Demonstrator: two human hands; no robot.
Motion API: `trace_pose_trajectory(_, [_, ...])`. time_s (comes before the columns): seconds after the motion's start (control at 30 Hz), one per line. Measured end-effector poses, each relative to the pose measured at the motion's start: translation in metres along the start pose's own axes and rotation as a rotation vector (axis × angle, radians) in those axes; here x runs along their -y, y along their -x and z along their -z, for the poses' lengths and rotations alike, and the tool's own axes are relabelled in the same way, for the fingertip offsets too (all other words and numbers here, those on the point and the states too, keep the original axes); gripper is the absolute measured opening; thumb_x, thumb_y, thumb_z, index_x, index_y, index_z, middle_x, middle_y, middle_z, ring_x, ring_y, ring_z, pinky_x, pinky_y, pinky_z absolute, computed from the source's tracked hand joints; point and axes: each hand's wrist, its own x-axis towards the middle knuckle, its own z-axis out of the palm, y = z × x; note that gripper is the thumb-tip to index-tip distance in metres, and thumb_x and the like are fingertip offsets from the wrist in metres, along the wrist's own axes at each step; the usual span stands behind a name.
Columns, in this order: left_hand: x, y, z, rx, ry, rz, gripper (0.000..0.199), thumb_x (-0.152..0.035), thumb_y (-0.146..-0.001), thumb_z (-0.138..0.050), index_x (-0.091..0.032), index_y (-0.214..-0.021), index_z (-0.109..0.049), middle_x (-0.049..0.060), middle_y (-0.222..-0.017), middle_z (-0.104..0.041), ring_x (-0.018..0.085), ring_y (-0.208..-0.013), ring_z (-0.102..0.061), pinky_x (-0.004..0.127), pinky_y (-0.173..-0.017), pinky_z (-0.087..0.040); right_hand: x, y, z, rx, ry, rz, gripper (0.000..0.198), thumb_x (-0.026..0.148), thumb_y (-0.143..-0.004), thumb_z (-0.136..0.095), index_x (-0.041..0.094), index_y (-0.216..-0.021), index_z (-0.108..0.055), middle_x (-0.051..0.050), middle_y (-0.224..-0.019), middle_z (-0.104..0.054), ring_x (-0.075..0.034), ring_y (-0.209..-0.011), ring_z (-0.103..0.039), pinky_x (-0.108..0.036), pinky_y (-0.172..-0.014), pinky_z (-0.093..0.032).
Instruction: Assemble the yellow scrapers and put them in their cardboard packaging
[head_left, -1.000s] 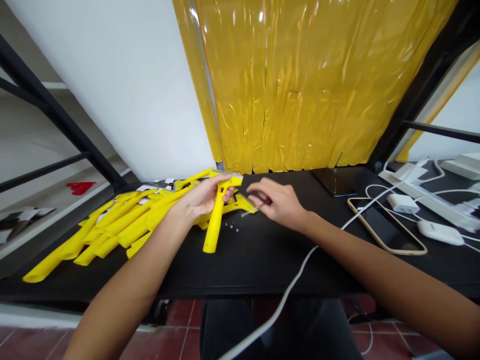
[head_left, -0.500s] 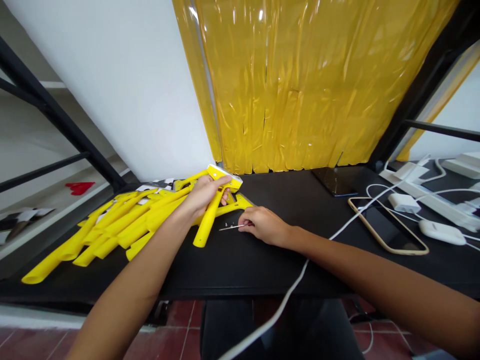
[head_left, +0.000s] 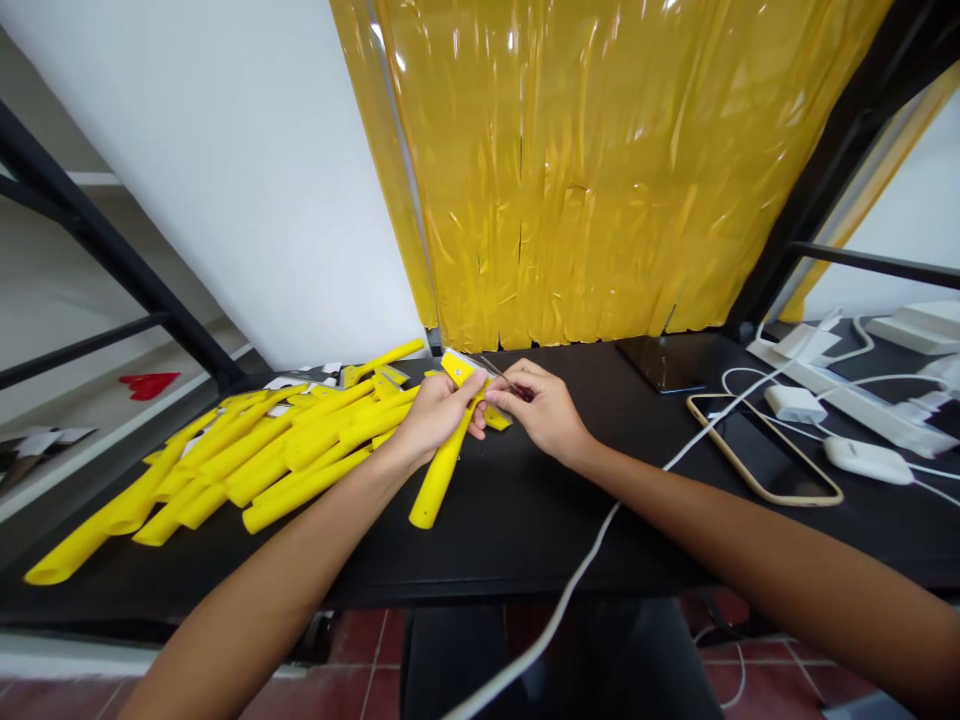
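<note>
My left hand (head_left: 435,412) is closed around a yellow scraper (head_left: 436,488) with a hollow round handle, its flat head tilted up and its handle pointing down toward me. Close to its right, my right hand (head_left: 551,412) pinches a thin screwdriver (head_left: 523,392) with a dark red grip. The metal shaft points left at the scraper's head; whether the tip touches it I cannot tell. Under and just right of the held scraper shows part of another yellow piece (head_left: 496,418). A heap of similar yellow scrapers (head_left: 259,455) lies to the left.
A phone in a tan-edged case (head_left: 765,450), a dark glossy slab (head_left: 660,362) and a white power strip (head_left: 862,390) with chargers lie right on the black table (head_left: 600,560). A white cable (head_left: 592,565) crosses in front of my right forearm. Yellow plastic strips (head_left: 570,180) hang behind.
My right hand has lifted the screwdriver from low over the table up to the scraper's head. The left hand has brought the scraper slightly right and turned its head.
</note>
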Motion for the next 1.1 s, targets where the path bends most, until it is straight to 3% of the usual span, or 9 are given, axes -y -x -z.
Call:
trace_pose_trajectory(0.3, [0.001,0.003,-0.001,0.025,0.056,-0.003,0.048,-0.055,-0.092,-0.059,-0.012,-0.071,-0.063,0.004,-0.059,-0.061,0.012,-0.048,-0.058,0.024,-0.051,-0.051,-0.001,0.0,0.0,-0.053,0.031,-0.041,0.014,0.033,-0.084,-0.071,0.02,-0.088,-0.069,-0.001,-0.086,-0.056,-0.014,-0.076,-0.052,-0.028,-0.069,-0.044])
trace_pose_trajectory(0.43, [0.0,0.003,0.0,0.059,0.1,0.007,0.037,-0.044,-0.089,-0.066,-0.012,-0.071,-0.063,0.003,-0.061,-0.061,0.009,-0.047,-0.053,0.022,-0.049,-0.042,0.0,-0.002,0.001,-0.118,-0.079,-0.182,0.037,0.038,-0.074,-0.08,0.02,-0.102,-0.065,0.001,-0.085,-0.054,-0.013,-0.074,-0.049,-0.027,-0.068,-0.043])
trace_pose_trajectory(0.63, [0.002,0.001,0.005,0.138,0.053,-0.037,0.024,-0.029,-0.083,-0.072,-0.012,-0.069,-0.063,0.0,-0.056,-0.057,0.008,-0.049,-0.048,0.023,-0.054,-0.038,0.014,-0.004,0.005,-0.002,-0.297,-0.525,0.045,0.051,-0.065,-0.084,0.016,-0.084,-0.065,0.004,-0.069,-0.053,-0.006,-0.052,-0.033,-0.024,-0.046,-0.024])
trace_pose_trajectory(0.8, [0.004,0.0,0.008,0.155,-0.038,-0.057,0.028,-0.033,-0.081,-0.075,-0.013,-0.066,-0.061,-0.001,-0.055,-0.055,0.007,-0.047,-0.045,0.023,-0.051,-0.035,0.017,-0.004,0.011,0.065,-0.42,-0.588,0.044,0.049,-0.064,-0.085,0.018,-0.08,-0.059,0.01,-0.058,-0.042,-0.003,-0.045,-0.021,-0.023,-0.043,-0.01])
trace_pose_trajectory(0.97, [-0.002,0.001,0.011,0.115,-0.09,-0.048,0.028,-0.032,-0.08,-0.075,-0.014,-0.064,-0.06,0.0,-0.054,-0.056,0.008,-0.045,-0.046,0.023,-0.047,-0.035,0.015,-0.005,0.014,0.14,-0.47,-0.596,0.038,0.049,-0.075,-0.078,0.016,-0.089,-0.066,0.012,-0.052,-0.029,-0.004,-0.045,-0.016,-0.024,-0.044,-0.008])
trace_pose_trajectory(1.1, [-0.01,0.003,0.013,0.053,-0.09,-0.029,0.022,-0.025,-0.075,-0.077,-0.014,-0.062,-0.063,0.0,-0.051,-0.056,0.008,-0.041,-0.047,0.023,-0.044,-0.035,0.018,-0.002,0.011,0.19,-0.414,-0.584,0.037,0.049,-0.077,-0.076,0.015,-0.091,-0.071,0.01,-0.053,-0.031,-0.004,-0.046,-0.016,-0.025,-0.044,-0.008])
